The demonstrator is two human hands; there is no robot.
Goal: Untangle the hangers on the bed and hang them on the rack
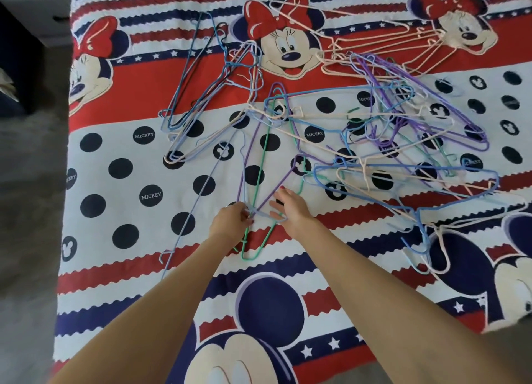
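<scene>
Wire hangers [374,142] heaped in a tangle across the bed [138,211], single strands hard to trace; just below the heap, left hand [230,221] fingers pinching crossed purple and blue wires, right hand [290,209] fingers loosely spread, resting on them.

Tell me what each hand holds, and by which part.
Left hand pinches the hangers where purple and green wires cross. Right hand fingers a lavender wire there; grip unclear.
</scene>
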